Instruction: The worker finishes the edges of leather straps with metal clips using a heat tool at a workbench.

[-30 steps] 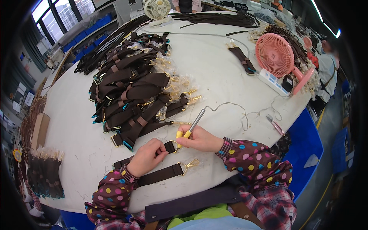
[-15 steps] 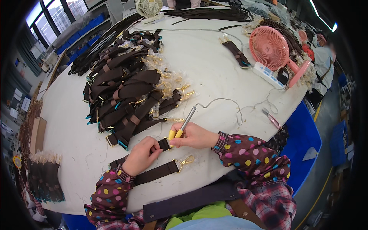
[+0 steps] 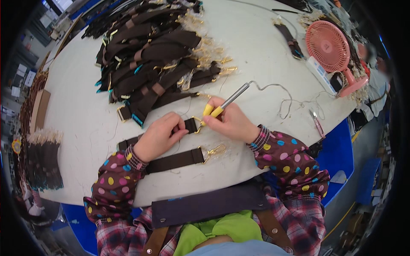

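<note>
My left hand [image 3: 159,137] has curled fingers on a short dark brown strap [image 3: 190,126], holding it against the white table [image 3: 230,162]. My right hand [image 3: 229,121] grips a silver pen-like tool [image 3: 233,96] with yellow at its lower end and a thin cord from its top. Yellow also covers my right index fingertip. The tool's lower end is at the strap's gold buckle [image 3: 197,123]; exact contact is hidden. Below lies another brown strap [image 3: 174,162] with a gold clasp [image 3: 216,151]. A large pile of brown straps with clasps [image 3: 149,55] lies beyond my hands.
A pink fan [image 3: 326,46], white power strip [image 3: 319,76], small strap bundle [image 3: 288,39] and pink-handled snips [image 3: 316,124] are at the right, near a blue bin [image 3: 337,153]. A long cardboard piece [image 3: 39,109] and a strap bundle [image 3: 45,164] are at the left. A co-worker [image 3: 376,96] is at far right.
My view has shifted, so the table and pile sit higher in the picture. Both hands keep nearly the same hold on the strap and tool.
</note>
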The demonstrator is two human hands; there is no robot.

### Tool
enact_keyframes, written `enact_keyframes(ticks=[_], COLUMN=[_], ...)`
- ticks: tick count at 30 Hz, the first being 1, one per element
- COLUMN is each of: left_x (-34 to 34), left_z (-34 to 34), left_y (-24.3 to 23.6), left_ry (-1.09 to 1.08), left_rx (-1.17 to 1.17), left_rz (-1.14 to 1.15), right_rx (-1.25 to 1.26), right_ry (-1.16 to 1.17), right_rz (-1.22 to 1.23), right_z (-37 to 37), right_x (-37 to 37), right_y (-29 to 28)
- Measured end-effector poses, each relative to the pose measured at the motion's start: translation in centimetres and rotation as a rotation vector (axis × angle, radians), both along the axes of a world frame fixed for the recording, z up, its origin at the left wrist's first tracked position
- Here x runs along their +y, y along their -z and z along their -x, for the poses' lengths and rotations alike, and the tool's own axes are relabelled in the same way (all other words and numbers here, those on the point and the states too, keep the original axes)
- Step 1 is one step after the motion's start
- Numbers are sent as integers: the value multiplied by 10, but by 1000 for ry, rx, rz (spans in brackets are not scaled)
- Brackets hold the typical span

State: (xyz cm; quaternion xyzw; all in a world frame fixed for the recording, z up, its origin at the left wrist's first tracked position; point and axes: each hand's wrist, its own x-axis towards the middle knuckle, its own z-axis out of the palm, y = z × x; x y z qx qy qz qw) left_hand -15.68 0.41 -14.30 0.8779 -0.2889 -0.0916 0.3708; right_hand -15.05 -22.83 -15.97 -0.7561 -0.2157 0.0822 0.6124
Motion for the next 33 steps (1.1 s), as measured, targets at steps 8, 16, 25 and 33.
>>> enact_keyframes(ticks=[8,16,25,33], left_x=[5,3,4,5], left_z=[-2,0,-5,-8], left_y=[2,3,5,6], left_ry=[10,40,95,38], left_rx=[-8,17,-21,196], left_rz=[12,131,87,130], right_rx=[-82,-70,-26,-49], right_ry=[49,16,10,16], right_rz=[14,27,48,68], right_z=[6,10,7,8], right_x=[11,13,15,15], right_y=[3,5,4,3])
